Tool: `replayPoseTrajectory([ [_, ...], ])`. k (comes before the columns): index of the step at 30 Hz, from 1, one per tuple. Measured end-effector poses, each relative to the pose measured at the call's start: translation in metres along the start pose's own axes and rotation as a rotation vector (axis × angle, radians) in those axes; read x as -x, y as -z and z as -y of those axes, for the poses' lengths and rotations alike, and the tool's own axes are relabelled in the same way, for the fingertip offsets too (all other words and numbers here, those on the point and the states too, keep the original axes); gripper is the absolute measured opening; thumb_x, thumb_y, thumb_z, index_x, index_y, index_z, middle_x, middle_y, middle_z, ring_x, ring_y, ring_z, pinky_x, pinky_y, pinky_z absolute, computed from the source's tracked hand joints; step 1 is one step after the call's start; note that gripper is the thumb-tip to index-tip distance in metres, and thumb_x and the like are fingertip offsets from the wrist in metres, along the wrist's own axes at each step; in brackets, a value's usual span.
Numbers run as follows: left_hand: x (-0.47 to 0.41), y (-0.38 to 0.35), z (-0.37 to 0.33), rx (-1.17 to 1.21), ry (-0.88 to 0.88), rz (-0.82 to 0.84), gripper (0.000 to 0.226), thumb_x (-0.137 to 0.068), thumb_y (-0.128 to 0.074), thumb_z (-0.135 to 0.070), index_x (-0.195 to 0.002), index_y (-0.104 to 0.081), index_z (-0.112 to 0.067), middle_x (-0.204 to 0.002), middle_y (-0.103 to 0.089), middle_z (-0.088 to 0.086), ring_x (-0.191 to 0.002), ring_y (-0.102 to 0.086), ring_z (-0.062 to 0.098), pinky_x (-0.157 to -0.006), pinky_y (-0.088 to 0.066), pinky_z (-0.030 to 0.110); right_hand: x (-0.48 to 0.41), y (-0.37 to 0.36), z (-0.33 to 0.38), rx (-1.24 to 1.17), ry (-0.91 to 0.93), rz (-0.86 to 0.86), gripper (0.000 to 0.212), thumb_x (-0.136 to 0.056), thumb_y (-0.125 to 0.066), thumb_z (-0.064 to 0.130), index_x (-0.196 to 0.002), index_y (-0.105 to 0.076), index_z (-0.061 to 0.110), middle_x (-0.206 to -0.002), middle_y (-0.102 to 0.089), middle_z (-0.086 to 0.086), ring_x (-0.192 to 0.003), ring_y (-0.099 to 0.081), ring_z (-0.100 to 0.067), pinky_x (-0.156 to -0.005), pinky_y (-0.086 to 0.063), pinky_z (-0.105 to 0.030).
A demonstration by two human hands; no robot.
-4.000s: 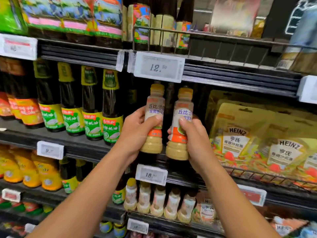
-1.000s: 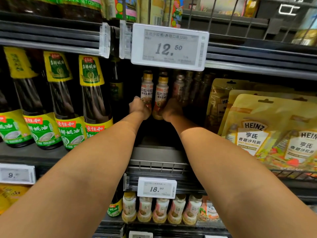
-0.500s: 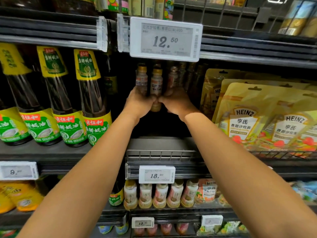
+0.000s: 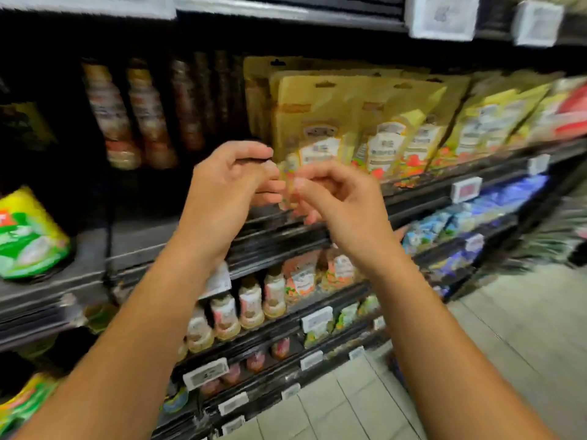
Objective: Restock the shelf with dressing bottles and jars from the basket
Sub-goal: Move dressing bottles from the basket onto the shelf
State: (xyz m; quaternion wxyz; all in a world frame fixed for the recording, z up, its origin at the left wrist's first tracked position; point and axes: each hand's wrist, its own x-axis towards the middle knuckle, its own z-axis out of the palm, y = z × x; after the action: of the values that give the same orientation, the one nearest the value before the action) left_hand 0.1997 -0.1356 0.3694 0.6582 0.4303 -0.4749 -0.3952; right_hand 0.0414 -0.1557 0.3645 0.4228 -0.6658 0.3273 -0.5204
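The view is motion-blurred. Two dressing bottles (image 4: 111, 113) (image 4: 149, 114) with pale sauce and orange labels stand deep on the middle shelf (image 4: 143, 246), with more bottles (image 4: 188, 104) behind them to the right. Both of my hands are out in front of the shelf edge, well apart from those bottles. My left hand (image 4: 227, 182) has loosely curled fingers and holds nothing. My right hand (image 4: 338, 198) is beside it, almost touching it, and is empty too. No basket is in view.
Yellow Heinz pouches (image 4: 333, 131) hang to the right of the bottles. Small dressing bottles (image 4: 249, 304) fill the shelf below. A green-labelled bottle (image 4: 28, 236) sits far left. Price tags (image 4: 441, 14) line the shelf edges. Tiled floor (image 4: 476, 360) lies at the lower right.
Both hands have let go of the two dressing bottles, which now stand on the shelf, and have pulled back out. The view has swung to the right and downward.
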Motion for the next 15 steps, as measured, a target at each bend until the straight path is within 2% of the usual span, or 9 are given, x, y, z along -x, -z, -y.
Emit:
replayPoseTrajectory([
  [2, 0.003, -0.029, 0.022, 0.029, 0.065, 0.078, 0.019, -0.076, -0.066, -0.016, -0.095, -0.066, -0.019, -0.080, -0.073, 0.005, -0.077, -0.072, 0.021, -0.067, -0.057, 0.028, 0.020, 0.030, -0.009, 0.034, -0.029, -0.068, 0.004, -0.092, -0.068, 0.005, -0.091, -0.068, 0.009, -0.068, -0.070, 0.006, -0.059, -0.064, -0.005, -0.053, -0.051, -0.021],
  [5, 0.010, -0.080, 0.053, 0.085, 0.170, 0.209, 0.020, -0.075, -0.065, -0.017, -0.094, -0.065, -0.018, -0.076, -0.073, 0.002, -0.074, -0.072, 0.018, -0.064, -0.057, 0.024, 0.051, 0.081, -0.023, 0.090, -0.102, -0.172, 0.010, -0.092, -0.068, 0.008, -0.087, -0.069, 0.017, -0.069, -0.071, 0.000, -0.059, -0.064, -0.006, -0.055, -0.049, -0.020],
  [8, 0.018, -0.138, 0.079, 0.093, 0.247, 0.328, 0.017, -0.076, -0.067, -0.020, -0.093, -0.068, -0.022, -0.078, -0.074, 0.003, -0.076, -0.072, 0.019, -0.065, -0.059, 0.027, 0.083, 0.135, -0.036, 0.116, -0.184, -0.286, 0.003, -0.091, -0.070, 0.014, -0.089, -0.071, 0.017, -0.072, -0.073, -0.001, -0.064, -0.066, -0.011, -0.055, -0.051, -0.025],
  [10, 0.025, -0.180, 0.095, 0.092, 0.280, 0.405, 0.013, -0.082, -0.067, -0.014, -0.094, -0.067, -0.020, -0.077, -0.073, 0.002, -0.075, -0.071, 0.018, -0.068, -0.061, 0.029, 0.103, 0.172, -0.041, 0.111, -0.233, -0.390, 0.001, -0.086, -0.070, 0.020, -0.087, -0.071, 0.020, -0.073, -0.073, -0.003, -0.064, -0.066, -0.012, -0.055, -0.051, -0.026],
  [12, 0.033, -0.222, 0.109, 0.093, 0.318, 0.485, 0.014, -0.091, -0.062, -0.004, -0.096, -0.065, -0.017, -0.075, -0.073, 0.000, -0.071, -0.070, 0.015, -0.065, -0.059, 0.024, 0.124, 0.209, -0.044, 0.092, -0.266, -0.502, 0.007, -0.087, -0.071, 0.015, -0.083, -0.071, 0.021, -0.069, -0.072, -0.002, -0.060, -0.064, -0.010, -0.053, -0.050, -0.023],
  [15, 0.048, -0.280, 0.129, 0.080, 0.376, 0.575, 0.018, -0.093, -0.058, 0.001, -0.096, -0.064, -0.015, -0.071, -0.072, -0.001, -0.068, -0.069, 0.013, -0.063, -0.058, 0.023, 0.155, 0.261, -0.046, 0.104, -0.307, -0.633, 0.016, -0.092, -0.066, 0.004, -0.083, -0.070, 0.017, -0.065, -0.070, 0.003, -0.058, -0.062, -0.008, -0.053, -0.049, -0.020],
])
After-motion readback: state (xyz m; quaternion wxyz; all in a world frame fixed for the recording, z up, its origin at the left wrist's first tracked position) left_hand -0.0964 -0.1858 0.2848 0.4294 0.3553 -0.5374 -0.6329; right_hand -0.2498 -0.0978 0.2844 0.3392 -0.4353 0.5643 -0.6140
